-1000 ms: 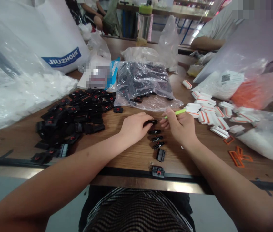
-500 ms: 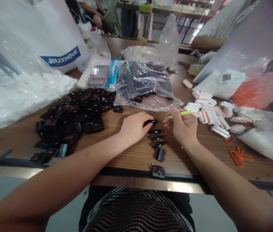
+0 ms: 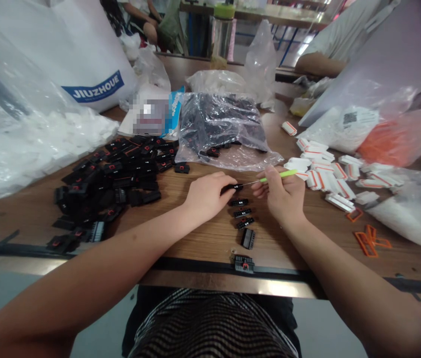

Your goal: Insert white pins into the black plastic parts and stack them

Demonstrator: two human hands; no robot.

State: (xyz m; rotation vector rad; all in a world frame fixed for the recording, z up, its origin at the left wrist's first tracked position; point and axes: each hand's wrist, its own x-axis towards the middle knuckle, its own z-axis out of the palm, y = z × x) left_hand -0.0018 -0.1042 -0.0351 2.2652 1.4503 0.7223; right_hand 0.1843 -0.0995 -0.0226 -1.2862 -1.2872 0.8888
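Observed black connector (image 3: 238,187) at the fingertips of left grip (image 3: 208,195), pinched firmly between thumb and fingers, with one end protruding toward right grip (image 3: 285,196). Observed right grip closed around green-handled tool (image 3: 288,173), with thin shaft (image 3: 251,183) pointed at that end; unable to say whether touching or inserted. Noted row of black connectors (image 3: 245,223) on table (image 3: 195,243), running from just below toward the near edge. Compared with one second ago: found right grip and tool shifted slightly rightward; found left grip and held connector unchanged.
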